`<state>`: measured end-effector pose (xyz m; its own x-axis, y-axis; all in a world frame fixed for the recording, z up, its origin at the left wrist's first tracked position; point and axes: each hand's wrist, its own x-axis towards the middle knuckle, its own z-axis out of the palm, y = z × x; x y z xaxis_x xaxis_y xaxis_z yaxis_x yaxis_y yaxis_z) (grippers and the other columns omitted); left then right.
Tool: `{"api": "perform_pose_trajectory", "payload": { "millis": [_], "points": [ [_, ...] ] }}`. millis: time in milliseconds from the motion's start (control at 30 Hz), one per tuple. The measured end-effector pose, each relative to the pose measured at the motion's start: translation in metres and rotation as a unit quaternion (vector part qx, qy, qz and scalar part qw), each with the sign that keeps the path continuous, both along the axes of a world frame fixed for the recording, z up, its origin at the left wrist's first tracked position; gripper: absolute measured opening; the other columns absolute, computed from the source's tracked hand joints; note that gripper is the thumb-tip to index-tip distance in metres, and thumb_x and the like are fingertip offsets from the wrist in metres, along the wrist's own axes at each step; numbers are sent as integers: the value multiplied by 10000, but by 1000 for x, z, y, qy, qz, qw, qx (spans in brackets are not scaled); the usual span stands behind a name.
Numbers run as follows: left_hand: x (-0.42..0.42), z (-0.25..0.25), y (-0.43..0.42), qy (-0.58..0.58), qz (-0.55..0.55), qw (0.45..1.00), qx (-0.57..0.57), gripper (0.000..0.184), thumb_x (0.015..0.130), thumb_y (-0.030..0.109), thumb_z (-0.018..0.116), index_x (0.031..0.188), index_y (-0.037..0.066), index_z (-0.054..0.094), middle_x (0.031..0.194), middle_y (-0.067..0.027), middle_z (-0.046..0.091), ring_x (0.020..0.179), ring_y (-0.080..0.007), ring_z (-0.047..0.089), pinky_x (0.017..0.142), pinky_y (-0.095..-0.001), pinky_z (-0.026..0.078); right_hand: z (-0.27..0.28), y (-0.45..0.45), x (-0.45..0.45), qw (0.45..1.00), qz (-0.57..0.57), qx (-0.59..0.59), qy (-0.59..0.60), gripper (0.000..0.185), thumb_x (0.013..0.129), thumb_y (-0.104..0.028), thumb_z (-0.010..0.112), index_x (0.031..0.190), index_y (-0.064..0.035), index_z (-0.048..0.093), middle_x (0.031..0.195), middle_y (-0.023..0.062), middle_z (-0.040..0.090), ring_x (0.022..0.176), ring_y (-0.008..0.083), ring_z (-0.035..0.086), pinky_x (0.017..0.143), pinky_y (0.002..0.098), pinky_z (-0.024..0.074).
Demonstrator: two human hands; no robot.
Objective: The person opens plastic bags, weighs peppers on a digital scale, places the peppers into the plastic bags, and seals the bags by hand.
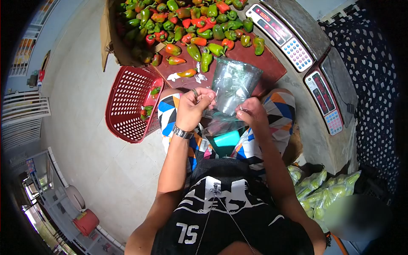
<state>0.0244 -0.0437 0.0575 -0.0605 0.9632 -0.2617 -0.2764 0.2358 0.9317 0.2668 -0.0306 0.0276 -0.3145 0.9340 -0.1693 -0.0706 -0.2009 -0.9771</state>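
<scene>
A clear plastic bag (234, 83) lies flattened in front of me, its far end resting over the red tabletop edge. At the bag's left side, my left hand (194, 105) is closed, thumb pressed against the fingers on the plastic. My right hand (254, 114) pinches the plastic at the lower right. More clear plastic (223, 124) hangs below my hands over my lap, above a turquoise object (226, 139). Just beyond the bag, green and red peppers (206, 60) lie on the red table (272, 63).
A cardboard box (106, 38) spills peppers at the back left. A red perforated basket (123, 108) with a few peppers stands at my left. Two digital scales (297, 55) (325, 100) line the right. Bagged green produce (327, 189) lies at lower right.
</scene>
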Motion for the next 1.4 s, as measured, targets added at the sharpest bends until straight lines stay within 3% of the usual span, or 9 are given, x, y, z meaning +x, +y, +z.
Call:
{"api": "perform_pose_trajectory", "payload": {
  "millis": [133,233,333,533,667,933,1133,1333,1400],
  "points": [
    [-7,8,-4,52,-44,997,-22,149,1013,138,711,1035,-10,709,850,-2,715,749,-56,628,678,-222,492,39,29,10,994,59,-55,78,441,917,-105,682,1333,-2,577,1096,77,683,979,156,644,945,330,502],
    [-7,9,-5,60,-52,997,0,126,1000,130,728,986,6,708,819,17,695,735,-37,602,660,-210,467,61,54,-7,986,139,-95,-5,453,940,-130,687,1364,2,597,1077,63,691,950,137,634,906,294,499],
    [-6,7,-7,101,-45,993,28,146,973,138,768,921,22,695,780,26,678,688,-28,570,621,-210,445,58,62,-26,979,185,-85,-1,314,955,-187,723,1206,-1,688,986,38,703,877,103,623,830,257,492],
    [-14,8,-9,196,-21,980,4,247,920,185,836,811,31,676,691,48,634,616,-31,525,554,-231,411,42,55,-34,986,111,-26,-122,226,964,-214,753,923,8,736,756,-16,668,673,42,547,602,243,433],
    [-10,17,-9,221,-33,975,-20,211,943,174,805,873,-3,714,694,19,659,618,-38,549,554,-234,417,39,44,-33,993,62,14,-100,234,979,-208,741,941,23,739,753,-6,679,669,40,556,603,232,442],
    [-10,9,-10,136,-21,990,-16,139,954,90,772,999,-38,738,792,-28,731,721,-60,658,648,-218,505,40,37,-32,998,35,39,-33,202,998,-147,698,1031,51,718,797,21,705,710,49,593,649,224,470],
    [-5,14,-10,120,-16,992,16,179,910,17,800,1059,-34,716,927,-52,761,833,-80,699,737,-213,550,48,35,-26,982,88,9,-167,180,999,-131,689,1023,46,714,834,51,723,780,70,652,678,230,502],
    [-7,9,-11,53,8,999,-2,204,906,-17,789,1085,-54,698,964,-78,770,873,-94,716,760,-216,565,47,28,-38,999,1,28,-26,192,991,-156,704,933,26,723,750,22,697,681,47,591,593,232,442],
    [-7,10,-10,44,19,999,1,206,903,-30,787,1086,-58,696,961,-82,770,874,-98,720,766,-216,568,51,32,-32,992,44,20,-120,179,989,-140,704,961,36,724,788,43,718,715,72,637,632,241,491]
  ]
}}
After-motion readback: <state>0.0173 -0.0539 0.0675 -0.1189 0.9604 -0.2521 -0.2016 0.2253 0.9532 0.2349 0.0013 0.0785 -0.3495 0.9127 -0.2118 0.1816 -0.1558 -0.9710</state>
